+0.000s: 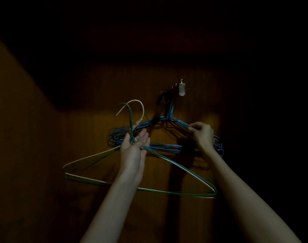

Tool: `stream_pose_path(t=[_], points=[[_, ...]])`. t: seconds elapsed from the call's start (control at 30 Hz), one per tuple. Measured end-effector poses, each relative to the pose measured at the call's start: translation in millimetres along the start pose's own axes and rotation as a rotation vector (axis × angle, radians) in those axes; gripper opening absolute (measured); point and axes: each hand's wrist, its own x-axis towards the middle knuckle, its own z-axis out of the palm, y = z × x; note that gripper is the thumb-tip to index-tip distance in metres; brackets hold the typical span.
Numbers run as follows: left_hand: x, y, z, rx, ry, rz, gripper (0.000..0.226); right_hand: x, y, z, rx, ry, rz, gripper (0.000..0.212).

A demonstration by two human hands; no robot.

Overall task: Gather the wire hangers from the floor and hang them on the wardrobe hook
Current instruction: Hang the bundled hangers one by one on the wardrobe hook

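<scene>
Two wire hangers, one green [176, 168] and one cream-white [90, 157], are held together at their necks by the left hand [134, 146], whose thumb and lower fingers curl around the twisted wire while the upper fingers stretch out nearly straight. Both are thin, coated wire bent into wide triangles, their two curved hook ends standing free above the hand and not on anything. Behind them a bundle of blue wire hangers [149, 124] already hangs from a metal wardrobe hook [177, 90] fixed to the dark wooden back panel [90, 123]; the strands overlap so closely that their number cannot be counted. The right hand [201, 133] pinches the right shoulder of that blue bundle between thumb and curled fingers. The hook is a short bar with small pegs and a pale end piece, its shape hard to make out in the dim light. The upper and right parts of the wardrobe are lost in darkness.
</scene>
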Motion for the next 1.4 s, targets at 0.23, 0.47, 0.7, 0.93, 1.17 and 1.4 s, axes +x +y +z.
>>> stream_pose_path(t=[0.23, 0.47, 0.7, 0.93, 1.17, 1.4], points=[[-5, -4, -2, -0.038, 0.029, -0.028, 0.044, -11, -2, -3, -0.068, 0.050, -0.039, 0.013], [-12, -5, 0, -0.079, 0.027, -0.063, 0.047, -16, 4, -16, -0.072, 0.025, -0.064, 0.014], [-24, -1, 0, -0.069, 0.020, -0.068, 0.045, -34, 0, -30, -0.094, 0.003, -0.171, 0.023], [-44, 0, -2, -0.014, 0.008, -0.069, 0.040, -109, -40, -47, 0.133, -0.131, -0.291, 0.015], [-63, 3, -12, 0.008, -0.012, -0.077, 0.040, -177, -65, -40, 0.184, -0.621, -0.174, 0.015], [-77, 11, -30, 0.083, -0.118, -0.099, 0.039, -198, -74, -39, 0.133, -0.626, -0.071, 0.017]])
